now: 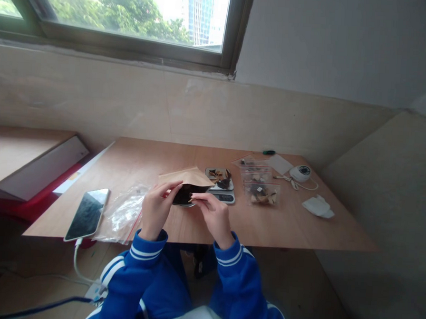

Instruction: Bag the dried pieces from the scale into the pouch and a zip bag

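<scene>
My left hand (157,206) is closed on the edge of a brown kraft paper bag (187,175), whose mouth gapes toward me with a dark inside. At that opening, my right hand (213,214) has its thumb and fingers pinched together; something small seems to sit between the fingertips, too small to name. Just behind the bag stands a small digital scale (227,197), partly covered by the bag and my right hand. Dried brown and dark pieces (219,177) lie on its pan.
Right of the scale lie several clear zip bags (263,194) holding dried pieces. Farther right are a white camera (300,172) with its cable and a crumpled white tissue (318,206). On the left are clear plastic bags (124,212) and a charging phone (87,215) near the table's front edge.
</scene>
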`<state>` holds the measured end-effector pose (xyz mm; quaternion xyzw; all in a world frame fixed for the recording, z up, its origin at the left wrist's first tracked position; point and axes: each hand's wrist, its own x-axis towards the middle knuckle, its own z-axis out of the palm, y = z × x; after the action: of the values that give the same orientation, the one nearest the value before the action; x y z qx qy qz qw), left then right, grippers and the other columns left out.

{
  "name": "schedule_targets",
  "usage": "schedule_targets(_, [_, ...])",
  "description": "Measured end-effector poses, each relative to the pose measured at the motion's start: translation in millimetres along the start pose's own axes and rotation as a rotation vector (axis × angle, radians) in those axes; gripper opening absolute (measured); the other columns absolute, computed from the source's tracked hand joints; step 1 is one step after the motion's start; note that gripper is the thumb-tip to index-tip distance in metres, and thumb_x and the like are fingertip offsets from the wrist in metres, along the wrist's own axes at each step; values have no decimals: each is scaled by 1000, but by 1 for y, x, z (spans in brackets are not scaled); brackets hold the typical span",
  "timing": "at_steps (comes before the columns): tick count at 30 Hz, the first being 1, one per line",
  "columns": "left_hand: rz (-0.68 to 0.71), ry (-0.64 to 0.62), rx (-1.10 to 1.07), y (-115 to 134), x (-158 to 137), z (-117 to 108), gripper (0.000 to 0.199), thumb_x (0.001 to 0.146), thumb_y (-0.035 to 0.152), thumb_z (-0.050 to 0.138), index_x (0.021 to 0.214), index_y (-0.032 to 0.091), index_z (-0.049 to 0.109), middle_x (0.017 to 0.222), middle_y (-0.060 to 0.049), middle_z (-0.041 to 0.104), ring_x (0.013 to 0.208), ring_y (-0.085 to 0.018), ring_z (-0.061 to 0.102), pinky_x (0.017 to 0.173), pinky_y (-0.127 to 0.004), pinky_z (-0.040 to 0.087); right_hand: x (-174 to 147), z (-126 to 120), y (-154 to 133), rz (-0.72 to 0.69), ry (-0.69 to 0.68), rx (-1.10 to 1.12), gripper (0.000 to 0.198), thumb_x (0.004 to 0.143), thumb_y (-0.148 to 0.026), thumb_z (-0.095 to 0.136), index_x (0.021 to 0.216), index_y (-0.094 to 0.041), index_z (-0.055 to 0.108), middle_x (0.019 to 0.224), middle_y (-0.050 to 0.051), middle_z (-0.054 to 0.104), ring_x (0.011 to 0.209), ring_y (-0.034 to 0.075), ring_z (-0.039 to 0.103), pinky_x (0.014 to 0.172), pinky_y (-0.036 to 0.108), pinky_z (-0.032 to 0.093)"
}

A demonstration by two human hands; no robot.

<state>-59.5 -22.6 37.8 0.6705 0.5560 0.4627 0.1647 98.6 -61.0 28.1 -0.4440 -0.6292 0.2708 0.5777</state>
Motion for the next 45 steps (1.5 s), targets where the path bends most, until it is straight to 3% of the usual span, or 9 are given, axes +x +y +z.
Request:
schedule_targets(4, [-40,21,7,-3,-2,-3,22,84,42,60,96,29,74,88,2,73,66,-14,60,67,-27,48,-4,-27,24,183,297,319,15,80,-29,69,90,-18,68,92,6,75,88,21,71,83,37,57])
schedule_targets(8, [-20,17,-13,-8,-7,-4,23,84,43,60,96,29,74,90,1,73,72,-15,62,69,-28,49,13,-68,86,345,521,181,34,74,-38,70,95,-12,66,94,14,74,87,24,71,83,39,55])
schedule_targets(13, [7,13,-25,-10,-12,-6,23,84,43,60,96,29,74,91,1,73,76,-16,63,69,-29,50,49,-100,149,445,470,-149,32,67,-39,70,81,-10,69,85,17,74,80,26,69,78,39,54])
schedule_targets(18, [15,20,-17,-9,-11,-5,23,84,44,60,95,29,74,90,1,73,74,-16,64,69,-29,50,66,-90,164,451,377,-213,26,62,-34,74,73,-11,70,75,14,73,73,26,69,73,39,54])
schedule_targets(25, [12,8,-47,-9,-13,-5,22,82,43,62,96,30,74,92,1,73,76,-16,64,66,-27,50,50,-93,162,398,319,-201,30,72,-33,65,93,-11,70,96,16,73,82,24,70,77,38,56])
schedule_targets(34, [23,-7,-66,-6,-15,-4,23,82,43,62,95,27,74,94,0,74,76,-16,65,69,-29,52,35,-100,154,357,257,-138,23,72,-25,61,89,-14,71,94,13,74,88,23,70,86,39,55])
schedule_targets(40, [7,-1,-62,-5,-18,-4,24,82,44,62,94,27,74,93,0,74,76,-17,66,67,-28,52,19,-89,103,275,284,-10,26,79,-26,54,97,-14,69,101,12,72,96,23,67,89,40,53])
schedule_targets(42, [-4,-12,-64,-4,-18,-3,24,82,44,62,94,27,74,94,0,74,75,-16,66,67,-28,53,9,-75,69,208,149,196,26,85,-24,47,96,-16,69,92,8,73,86,20,68,84,38,55])
schedule_targets(45, [-9,-22,-60,-4,-17,0,24,82,45,62,94,28,74,94,0,74,77,-16,66,70,-28,52,-4,-44,19,87,-353,242,29,88,-17,43,99,-18,70,102,6,72,98,19,66,90,36,53])
